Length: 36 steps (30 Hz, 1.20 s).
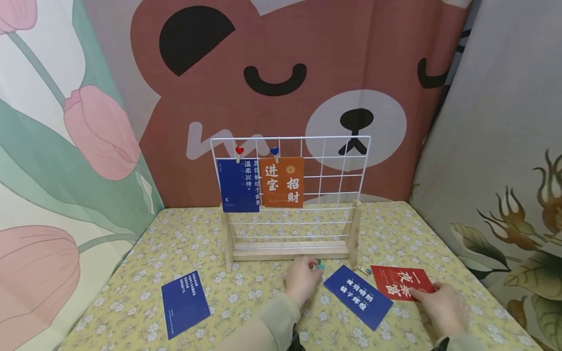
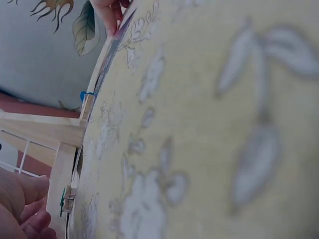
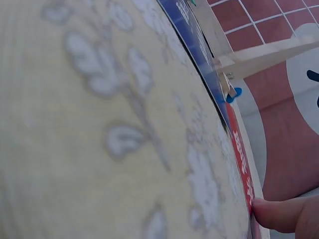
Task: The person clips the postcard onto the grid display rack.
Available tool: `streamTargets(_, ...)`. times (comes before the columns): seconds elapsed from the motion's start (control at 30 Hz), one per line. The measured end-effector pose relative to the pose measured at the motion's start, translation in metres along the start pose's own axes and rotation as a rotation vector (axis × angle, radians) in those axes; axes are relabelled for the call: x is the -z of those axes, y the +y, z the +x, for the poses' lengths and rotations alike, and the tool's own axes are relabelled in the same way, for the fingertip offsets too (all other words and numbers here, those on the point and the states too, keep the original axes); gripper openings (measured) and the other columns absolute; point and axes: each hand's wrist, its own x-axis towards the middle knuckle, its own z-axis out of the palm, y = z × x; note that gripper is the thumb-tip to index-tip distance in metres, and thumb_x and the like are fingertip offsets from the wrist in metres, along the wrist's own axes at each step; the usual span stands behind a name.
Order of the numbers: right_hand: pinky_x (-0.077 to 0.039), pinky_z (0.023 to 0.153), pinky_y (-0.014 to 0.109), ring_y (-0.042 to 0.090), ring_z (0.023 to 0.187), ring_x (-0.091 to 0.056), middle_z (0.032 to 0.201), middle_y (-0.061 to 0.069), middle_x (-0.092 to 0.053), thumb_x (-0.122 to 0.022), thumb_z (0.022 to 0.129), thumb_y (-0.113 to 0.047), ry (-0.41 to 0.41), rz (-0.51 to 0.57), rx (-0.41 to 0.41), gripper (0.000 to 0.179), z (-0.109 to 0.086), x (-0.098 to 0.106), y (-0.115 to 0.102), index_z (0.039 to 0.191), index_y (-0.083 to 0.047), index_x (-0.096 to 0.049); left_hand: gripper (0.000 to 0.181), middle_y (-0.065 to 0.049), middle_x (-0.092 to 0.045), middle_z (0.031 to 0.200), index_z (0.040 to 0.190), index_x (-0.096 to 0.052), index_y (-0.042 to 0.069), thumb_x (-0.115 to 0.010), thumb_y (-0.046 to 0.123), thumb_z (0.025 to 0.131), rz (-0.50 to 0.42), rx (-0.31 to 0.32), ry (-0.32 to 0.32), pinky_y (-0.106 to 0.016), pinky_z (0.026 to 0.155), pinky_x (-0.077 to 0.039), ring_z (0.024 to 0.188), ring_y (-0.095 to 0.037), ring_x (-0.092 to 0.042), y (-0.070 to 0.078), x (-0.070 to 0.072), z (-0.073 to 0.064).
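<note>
My left hand [image 1: 304,279] is beside a small wooden clip with a green decoration [image 1: 321,266], in front of the rack's base. In the left wrist view, the fingers of this hand [image 2: 25,206] are loosely bent and apart from the green clip [image 2: 68,200]. At the right, my right hand [image 1: 443,304] pinches the near right corner of a red card [image 1: 397,282] with white characters. The thumb [image 3: 279,214] lies on the card's face in the right wrist view. Between the hands lies a blue card [image 1: 357,297].
A white wire grid [image 1: 335,168] stands in a wooden base [image 1: 290,252]. Clips hold a blue card [image 1: 237,190] and an orange card [image 1: 281,190] on it. Another blue card [image 1: 185,304] lies at left. A wooden clip with a blue decoration [image 3: 232,92] lies near the base's right foot.
</note>
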Motion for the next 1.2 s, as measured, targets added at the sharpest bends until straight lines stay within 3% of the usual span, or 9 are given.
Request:
streamTargets(0.13, -0.034, 0.087, 0.061, 0.053, 0.112, -0.038, 0.127, 0.037, -0.041, -0.078, 0.074, -0.053, -0.02, -0.026, -0.029, 0.095, 0.002, -0.001, 0.001, 0.133, 0.012, -0.04, 0.03, 0.001, -0.06, 0.094, 0.107, -0.071, 0.015, -0.077, 0.025, 0.079, 0.086, -0.025, -0.009, -0.054, 0.09, -0.035, 0.094, -0.024, -0.056, 0.0, -0.007, 0.004)
streamTargets(0.27, -0.034, 0.085, 0.059, 0.052, 0.109, -0.041, 0.123, 0.036, -0.045, -0.08, 0.073, -0.048, -0.027, -0.038, -0.034, 0.092, 0.004, -0.002, -0.001, 0.13, 0.013, -0.042, 0.032, -0.001, -0.058, 0.097, 0.108, -0.072, 0.015, -0.077, 0.025, 0.078, 0.145, -0.034, -0.042, -0.054, 0.09, -0.036, 0.098, -0.026, -0.053, -0.002, -0.01, 0.005)
streamTargets(0.53, -0.034, 0.086, 0.06, 0.052, 0.111, -0.041, 0.124, 0.036, -0.045, -0.081, 0.074, -0.042, -0.059, -0.021, -0.046, 0.088, 0.008, 0.001, -0.003, 0.13, 0.013, -0.04, 0.031, 0.0, -0.054, 0.094, 0.109, -0.072, 0.014, -0.077, 0.021, 0.079, 0.138, -0.027, -0.072, -0.052, 0.089, -0.035, 0.097, -0.025, -0.051, -0.001, -0.011, 0.005)
streamTargets(0.67, -0.03, 0.088, 0.06, 0.052, 0.11, -0.042, 0.12, 0.036, -0.048, -0.081, 0.074, -0.038, -0.078, -0.054, 0.008, 0.085, 0.012, 0.005, -0.003, 0.127, 0.015, -0.041, 0.033, 0.001, -0.055, 0.096, 0.113, -0.07, 0.015, -0.076, 0.021, 0.08, 0.141, -0.018, -0.095, -0.052, 0.091, -0.034, 0.099, -0.025, -0.051, -0.001, -0.012, 0.006)
streamTargets(0.83, -0.036, 0.083, 0.057, 0.049, 0.105, -0.048, 0.117, 0.037, -0.049, -0.082, 0.072, -0.039, -0.134, -0.091, 0.076, 0.089, 0.019, 0.009, -0.005, 0.128, 0.015, -0.04, 0.036, 0.001, -0.055, 0.095, 0.116, -0.069, 0.014, -0.075, 0.021, 0.082, 0.143, -0.018, -0.117, -0.05, 0.092, -0.035, 0.097, -0.022, -0.05, -0.002, -0.009, 0.007)
streamTargets(1.2, -0.034, 0.085, 0.058, 0.051, 0.108, -0.039, 0.119, 0.039, -0.041, -0.082, 0.074, -0.017, -0.202, 0.009, 0.079, 0.078, 0.024, 0.011, -0.01, 0.131, 0.012, -0.036, 0.039, 0.006, -0.053, 0.088, 0.116, -0.069, 0.015, -0.078, 0.023, 0.079, 0.095, -0.04, -0.14, -0.045, 0.088, -0.036, 0.086, -0.017, -0.05, -0.005, -0.01, 0.007)
